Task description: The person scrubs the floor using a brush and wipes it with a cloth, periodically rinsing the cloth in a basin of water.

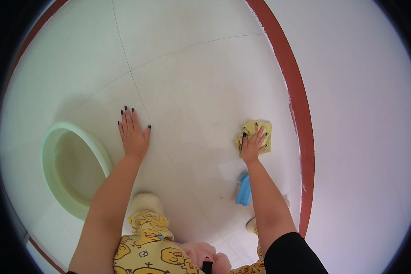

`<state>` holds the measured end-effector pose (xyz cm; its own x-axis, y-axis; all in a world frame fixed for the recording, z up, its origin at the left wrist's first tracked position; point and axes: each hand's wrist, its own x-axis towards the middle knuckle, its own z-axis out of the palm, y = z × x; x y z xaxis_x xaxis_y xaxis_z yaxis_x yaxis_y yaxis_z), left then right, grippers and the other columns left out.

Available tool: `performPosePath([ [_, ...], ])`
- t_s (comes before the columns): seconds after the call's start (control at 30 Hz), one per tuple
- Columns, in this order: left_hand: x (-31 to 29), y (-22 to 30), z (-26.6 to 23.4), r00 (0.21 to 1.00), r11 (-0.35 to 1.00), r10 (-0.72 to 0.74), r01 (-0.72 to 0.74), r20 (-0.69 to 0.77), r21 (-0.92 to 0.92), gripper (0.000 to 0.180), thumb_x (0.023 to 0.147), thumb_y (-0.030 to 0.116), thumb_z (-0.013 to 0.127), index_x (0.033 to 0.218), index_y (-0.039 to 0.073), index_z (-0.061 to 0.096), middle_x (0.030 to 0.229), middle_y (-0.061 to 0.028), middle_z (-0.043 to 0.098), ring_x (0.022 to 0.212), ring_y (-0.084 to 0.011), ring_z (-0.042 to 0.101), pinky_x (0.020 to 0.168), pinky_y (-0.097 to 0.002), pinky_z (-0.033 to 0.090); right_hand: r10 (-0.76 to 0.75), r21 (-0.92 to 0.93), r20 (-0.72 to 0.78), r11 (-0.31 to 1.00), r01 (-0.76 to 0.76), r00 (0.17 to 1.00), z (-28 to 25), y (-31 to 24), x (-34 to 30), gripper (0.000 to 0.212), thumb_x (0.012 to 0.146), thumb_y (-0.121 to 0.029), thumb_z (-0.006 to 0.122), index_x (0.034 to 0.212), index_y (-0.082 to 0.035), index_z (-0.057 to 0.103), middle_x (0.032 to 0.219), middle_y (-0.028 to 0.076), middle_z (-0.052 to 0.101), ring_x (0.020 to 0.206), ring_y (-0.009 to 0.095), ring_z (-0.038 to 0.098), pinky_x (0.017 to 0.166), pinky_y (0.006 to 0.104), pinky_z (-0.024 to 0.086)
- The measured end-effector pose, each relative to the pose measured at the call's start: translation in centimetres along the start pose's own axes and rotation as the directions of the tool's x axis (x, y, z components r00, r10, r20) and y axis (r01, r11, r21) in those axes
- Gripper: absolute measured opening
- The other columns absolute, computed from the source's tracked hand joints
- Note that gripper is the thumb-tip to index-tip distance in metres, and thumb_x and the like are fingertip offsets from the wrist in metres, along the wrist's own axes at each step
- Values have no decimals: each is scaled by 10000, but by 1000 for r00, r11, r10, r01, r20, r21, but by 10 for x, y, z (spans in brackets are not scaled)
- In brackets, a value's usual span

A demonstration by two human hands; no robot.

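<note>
My right hand (255,145) bears down on a crumpled yellow cloth (266,129), its fingers bent over the fabric and holding it against the floor. Flat on the tiles to the left lies my left hand (134,138), fingers stretched out and nothing under them that I can see. A blue brush (244,191) with short bristles rests beside my right forearm, nearer to me than the cloth. Left of my left arm stands a pale green basin (51,170) with cloudy water (76,166) in it; my forearm hides part of its rim.
Pale floor tiles (192,100) with thin dark joints spread out ahead. A red-brown skirting strip (301,118) curves along the right, at the foot of a white wall (360,137). My legs in yellow printed trousers (148,230) and a light slipper (147,202) are close below.
</note>
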<state>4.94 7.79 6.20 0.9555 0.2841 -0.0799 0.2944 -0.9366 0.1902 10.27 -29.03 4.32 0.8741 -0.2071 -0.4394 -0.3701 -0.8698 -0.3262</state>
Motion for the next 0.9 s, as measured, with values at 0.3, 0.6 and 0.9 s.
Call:
performPosePath([
  [0.3,0,-10,-7,999,999,36,-37,31,38,624,839,275,465,1365,17,252,1448,-167,191,1341,-320,165,1079,-465,113,-455,-100,219,870,483,863,38,-36,-96,649,723,-159,580,1336,-194,372,1466,124,170,1340,378,132,997,649,103],
  [0.6,3,-6,-5,999,999,51,-51,16,-9,630,815,246,478,1366,31,262,1448,-164,195,1341,-321,165,1078,-468,113,-784,-48,292,560,827,548,60,-89,-109,620,727,-359,637,1301,-295,412,1446,7,260,1337,274,215,1019,615,127],
  [0.9,2,-10,-7,998,1000,19,-17,61,-22,642,797,205,488,1369,35,252,1455,-161,176,1346,-323,146,1082,-459,104,-631,-307,137,706,638,764,31,-110,24,650,776,-283,589,1366,-269,315,1464,30,212,1336,282,211,1045,584,124],
])
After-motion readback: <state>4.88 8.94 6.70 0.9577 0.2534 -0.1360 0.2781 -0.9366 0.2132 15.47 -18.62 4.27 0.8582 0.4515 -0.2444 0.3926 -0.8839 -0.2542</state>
